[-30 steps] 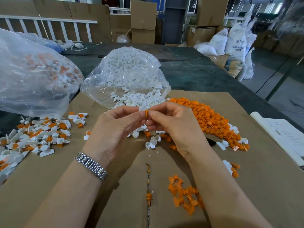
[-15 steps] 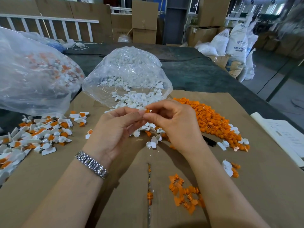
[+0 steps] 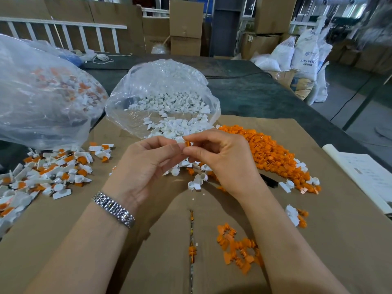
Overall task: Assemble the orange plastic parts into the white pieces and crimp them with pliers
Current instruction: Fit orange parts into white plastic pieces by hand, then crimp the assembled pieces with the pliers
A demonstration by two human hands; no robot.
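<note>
1. The left hand (image 3: 144,166) pinches a small white piece (image 3: 179,139) between thumb and forefinger; the right hand (image 3: 224,160) pinches an orange part (image 3: 187,143) the same way. The two parts touch, held above the cardboard-covered worktop (image 3: 318,240), near the frame's centre.
2. Both parts look tiny, light and rigid, moulded plastic. They are probably smooth enough to slip or flick away if squeezed off-centre.
3. Best hold, as I judge it: fingers on the white piece's outer walls with its socket left clear, and on the orange part's flat head, so that the stem is free to enter.
4. Supplies: orange pile (image 3: 271,153) at 2 o'clock of the hands, open bag of white pieces (image 3: 163,98) at 12, assembled pieces (image 3: 48,172) at 9.
5. No pliers clearly show; a dark object (image 3: 269,181) beside the right wrist is unidentifiable.
</note>
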